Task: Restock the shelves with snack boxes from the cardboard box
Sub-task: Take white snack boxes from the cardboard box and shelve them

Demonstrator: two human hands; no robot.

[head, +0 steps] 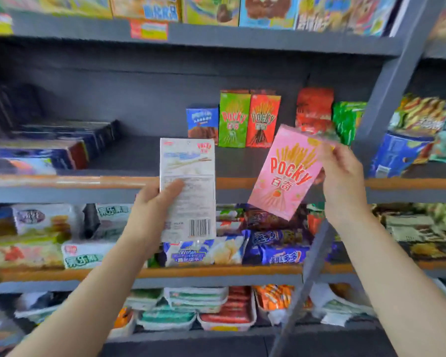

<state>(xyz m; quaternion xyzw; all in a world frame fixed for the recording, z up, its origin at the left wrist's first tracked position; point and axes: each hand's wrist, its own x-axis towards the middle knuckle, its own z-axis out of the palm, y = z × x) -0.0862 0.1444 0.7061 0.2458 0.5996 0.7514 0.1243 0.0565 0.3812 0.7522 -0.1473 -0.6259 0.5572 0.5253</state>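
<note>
Left hand (153,204) grips an upright white box (188,181); right hand (341,176) pinches a tilted pink box (286,176) before the shelf (129,157).

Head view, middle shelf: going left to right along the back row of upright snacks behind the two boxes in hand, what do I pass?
Blue box → green Pocky box → red Pocky box → a gap → red bag → green bag.
</note>
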